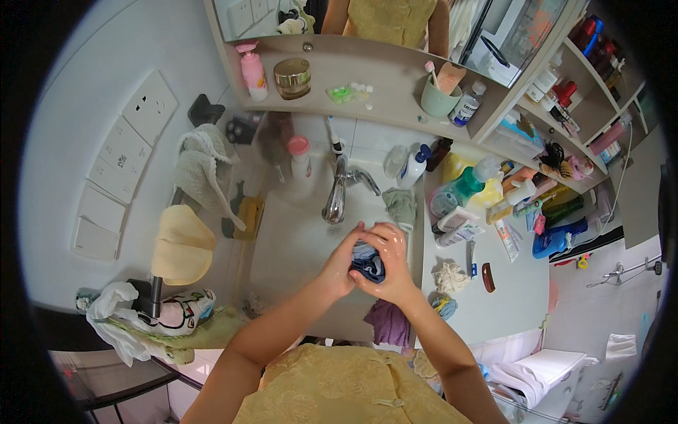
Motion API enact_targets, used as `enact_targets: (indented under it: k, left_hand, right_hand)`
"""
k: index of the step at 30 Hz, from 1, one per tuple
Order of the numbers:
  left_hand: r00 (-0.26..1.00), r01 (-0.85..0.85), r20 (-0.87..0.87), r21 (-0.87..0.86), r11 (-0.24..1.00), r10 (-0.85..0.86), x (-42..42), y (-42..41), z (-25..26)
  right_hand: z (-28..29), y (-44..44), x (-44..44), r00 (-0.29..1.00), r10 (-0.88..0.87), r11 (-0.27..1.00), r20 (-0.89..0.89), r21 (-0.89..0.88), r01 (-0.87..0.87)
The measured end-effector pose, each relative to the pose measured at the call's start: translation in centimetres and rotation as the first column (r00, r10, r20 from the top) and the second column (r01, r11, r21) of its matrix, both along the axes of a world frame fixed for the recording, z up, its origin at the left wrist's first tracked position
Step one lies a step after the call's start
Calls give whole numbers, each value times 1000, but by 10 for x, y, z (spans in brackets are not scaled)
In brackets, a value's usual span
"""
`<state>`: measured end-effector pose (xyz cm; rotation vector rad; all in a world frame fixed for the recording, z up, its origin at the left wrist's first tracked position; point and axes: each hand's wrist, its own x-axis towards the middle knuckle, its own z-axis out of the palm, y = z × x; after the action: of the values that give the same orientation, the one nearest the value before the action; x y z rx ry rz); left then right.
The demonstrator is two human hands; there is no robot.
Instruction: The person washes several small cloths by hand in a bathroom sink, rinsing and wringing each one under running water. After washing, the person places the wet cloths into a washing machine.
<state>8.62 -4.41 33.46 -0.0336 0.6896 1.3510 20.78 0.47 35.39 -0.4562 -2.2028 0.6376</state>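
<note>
Both my hands are wet and close around a bunched dark blue and grey cloth above the white sink basin. My left hand presses on it from the left. Around its top and right side curl the fingers of my right hand. Much of the cloth is hidden by the hands. A chrome faucet rises just beyond them, and I cannot tell whether water runs from it. Beneath my right forearm, a purple cloth hangs over the sink's front edge.
A grey-green cloth lies on the sink's right rim near a white pump bottle. Bottles and tubes crowd the right counter, including a green bottle. A shelf with a cup runs above; a towel hangs left.
</note>
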Motion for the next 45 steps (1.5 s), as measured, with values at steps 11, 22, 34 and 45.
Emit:
enact_targets:
  k: [11,22,34,45]
  left_hand:
    - [-146,-117,-913,399,909,382,26,35,1]
    - [-385,690,-680,236,684,624,-12,73,11]
    - [-336,822,-453,288,492,826,3,88,112]
    - [-195,192,-974,79,978,117,-3,9,-142]
  right_hand:
    - [-39,2,-32,581,-755,-16,-303,-878,-479]
    - [-63,29,-35,744,-639,-429,-196,-713,-555]
    - [21,62,-4,783,-452,-312,-428,-747,-588]
    - [-227,-16,-16,811,-585,-517,28,-783,-346]
